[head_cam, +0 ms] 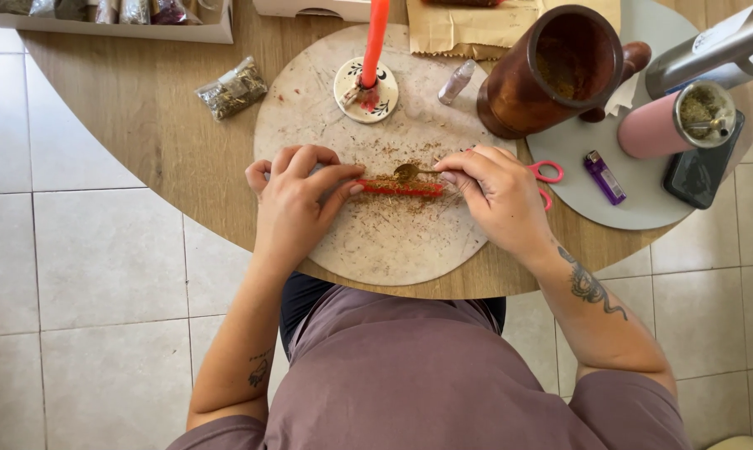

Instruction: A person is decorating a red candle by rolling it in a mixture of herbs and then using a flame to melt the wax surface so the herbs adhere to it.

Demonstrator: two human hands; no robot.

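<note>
A red candle lies flat on a round pale stone board, coated with dried herb flakes. My left hand pinches its left end. My right hand rests at its right end and holds a small gold spoon over the candle. Loose herb crumbs are scattered on the board around both hands.
An upright red candle stands in a small patterned dish. A wooden mortar, pink-handled scissors, a purple lighter, a pink cup of herbs, a herb bag and a small vial sit on the round wooden table.
</note>
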